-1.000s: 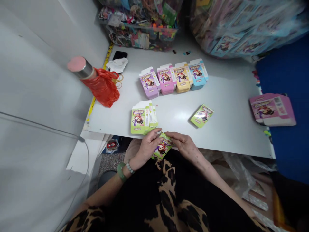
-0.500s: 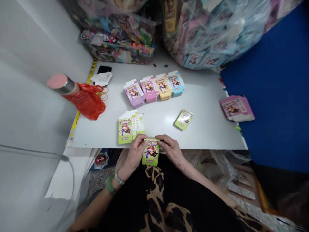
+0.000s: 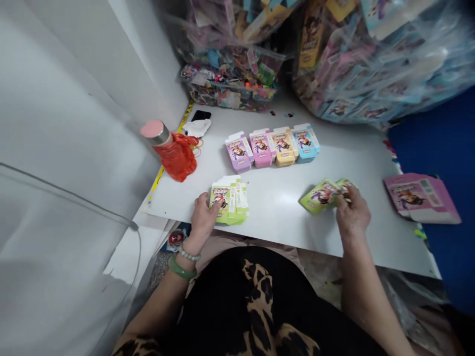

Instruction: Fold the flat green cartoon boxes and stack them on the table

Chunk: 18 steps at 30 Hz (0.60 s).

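My left hand (image 3: 204, 215) is at the left edge of a flat green carton (image 3: 232, 202) near the table's front edge. Its thumb presses on the printed face, with the fingers along the side. To the right, my right hand (image 3: 353, 215) pinches a small green box (image 3: 319, 197) by its right end, slightly tilted. Behind those fingers a second green box (image 3: 346, 184) shows in part; I cannot tell whether it is held too or lies on the table.
A purple box (image 3: 239, 153), a pink box (image 3: 261, 148), a yellow box (image 3: 285, 147) and a blue box (image 3: 306, 143) stand in a row. A bottle in a red bag (image 3: 178, 158) is at left, a pink carton (image 3: 421, 198) at right. Stuffed plastic bags (image 3: 356, 74) line the back.
My hands have parted. The right one has carried the green box from in front of my body to the other green box. My left hand has moved onto the flat green carton. The view has shifted.
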### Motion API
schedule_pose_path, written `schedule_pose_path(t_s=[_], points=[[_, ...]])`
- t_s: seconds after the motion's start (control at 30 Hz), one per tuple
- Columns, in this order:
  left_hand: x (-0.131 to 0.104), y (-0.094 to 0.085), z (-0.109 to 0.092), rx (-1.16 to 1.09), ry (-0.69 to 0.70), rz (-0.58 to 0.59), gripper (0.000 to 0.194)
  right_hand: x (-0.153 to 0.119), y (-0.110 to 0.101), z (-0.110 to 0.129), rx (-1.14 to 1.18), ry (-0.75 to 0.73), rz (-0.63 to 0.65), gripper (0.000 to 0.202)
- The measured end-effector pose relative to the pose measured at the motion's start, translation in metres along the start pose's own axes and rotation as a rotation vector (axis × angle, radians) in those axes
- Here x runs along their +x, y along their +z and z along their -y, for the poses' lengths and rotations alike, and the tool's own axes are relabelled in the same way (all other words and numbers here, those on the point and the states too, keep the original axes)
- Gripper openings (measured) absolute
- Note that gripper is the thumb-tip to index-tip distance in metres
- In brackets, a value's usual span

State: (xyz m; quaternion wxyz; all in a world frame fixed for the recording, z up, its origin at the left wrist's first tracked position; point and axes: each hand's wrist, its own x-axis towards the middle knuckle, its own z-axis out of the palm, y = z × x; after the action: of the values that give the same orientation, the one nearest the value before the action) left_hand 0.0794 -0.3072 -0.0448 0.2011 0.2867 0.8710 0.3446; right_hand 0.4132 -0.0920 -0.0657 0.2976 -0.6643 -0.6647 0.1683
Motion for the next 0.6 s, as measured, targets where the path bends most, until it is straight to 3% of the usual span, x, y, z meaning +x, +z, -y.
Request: schedule_pose_path(t_s=[0.1,0.23,0.3,0.33,0.37,0.5,0.53,0.6], points=[[-0.005,0.005,-0.005,0.061,0.009,0.039,0.032,-0.028,0.007,0.03,0.092,-0.098,-0.047,0.04],[-0.018,0.005,-0.018,0.045,0.079,-0.135,0.025,-0.088,0.032,0.085,0.415,-0.235,0.404,0.03],[-0.025,0.001,-0.025,-0.075,0.128,-0.186,0.016,-0.107,0.041,0.107,0.551,-0.178,0.587,0.035],[-0.029,-0.002,-0.029,-0.183,0.126,-0.138,0.013,-0.112,0.042,0.116,0.632,-0.12,0.657,0.039],[-0.033,-0.005,-0.033,-0.322,0.097,-0.025,0.014,-0.115,0.042,0.124,0.721,-0.053,0.713,0.042],[-0.045,-0.008,-0.043,-0.981,-0.161,0.718,0.032,-0.121,0.032,0.141,1.021,0.102,0.831,0.035],[-0.048,-0.006,-0.043,-1.116,-0.214,0.84,0.041,-0.123,0.029,0.142,1.033,0.094,0.844,0.033],[-0.05,0.0,-0.041,-1.316,-0.284,0.976,0.053,-0.129,0.025,0.139,0.941,0.01,0.809,0.036]])
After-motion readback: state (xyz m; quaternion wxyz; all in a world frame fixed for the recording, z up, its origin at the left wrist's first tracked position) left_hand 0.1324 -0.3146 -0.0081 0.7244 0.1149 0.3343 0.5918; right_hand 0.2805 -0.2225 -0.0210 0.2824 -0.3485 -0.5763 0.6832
